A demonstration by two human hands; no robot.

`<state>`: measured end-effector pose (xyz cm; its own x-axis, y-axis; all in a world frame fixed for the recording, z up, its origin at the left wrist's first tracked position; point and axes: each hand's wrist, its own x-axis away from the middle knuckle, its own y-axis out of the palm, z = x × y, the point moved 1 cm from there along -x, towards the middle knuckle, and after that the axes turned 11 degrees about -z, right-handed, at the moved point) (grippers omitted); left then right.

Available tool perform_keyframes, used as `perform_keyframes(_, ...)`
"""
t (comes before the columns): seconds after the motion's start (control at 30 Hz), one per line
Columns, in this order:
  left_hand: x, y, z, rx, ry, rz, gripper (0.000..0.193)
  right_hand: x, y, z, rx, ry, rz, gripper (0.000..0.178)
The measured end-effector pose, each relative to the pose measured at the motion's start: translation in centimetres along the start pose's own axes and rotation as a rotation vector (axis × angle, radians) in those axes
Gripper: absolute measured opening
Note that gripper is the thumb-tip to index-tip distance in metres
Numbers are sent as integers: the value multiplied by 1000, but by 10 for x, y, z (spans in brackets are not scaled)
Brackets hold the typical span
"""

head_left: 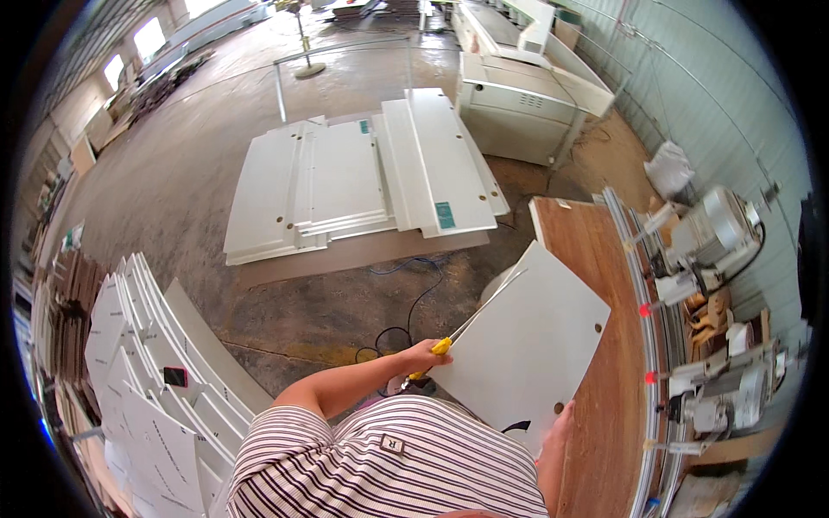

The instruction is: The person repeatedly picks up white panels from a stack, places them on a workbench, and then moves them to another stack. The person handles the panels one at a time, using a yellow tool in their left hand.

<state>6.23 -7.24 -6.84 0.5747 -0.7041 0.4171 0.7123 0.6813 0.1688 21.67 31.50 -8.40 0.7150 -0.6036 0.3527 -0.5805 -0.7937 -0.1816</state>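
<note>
Remotely, I view bright, diffuse light: upper-left windows [149,39] glare white, the floor [186,155] carries pale sheen, the right-hand wall [725,108] bows under fisheye distortion, distant detail softens, black fills 4 corners.

The scene is viewed through the left one of two wide fisheye cameras worn side by side on the person's head. The camera is pointed downward and forward, so that the striped shirt [389,462] is seen from above, very near, at the lower edge. The left hand [422,356] and the right hand [558,430], with the white board [527,337], are taken in at close range in the lower half. The floor [155,198] is shown receding toward the upper edge, where a large machine [518,108] is seen from farther off. The wall [712,95] is included at the right, and the corners are darkened.
</note>
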Motion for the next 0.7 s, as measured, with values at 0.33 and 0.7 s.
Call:
perform_keyframes(0.33, 72, -110, -24, 210, 96, 330, 22, -56, 168, -53, -3, -13, -237, 42)
perform_keyframes(0.7, 142, -178, -19, 645, 219, 787, 47, -152, 463, -119, 541, -66, -795, 47)
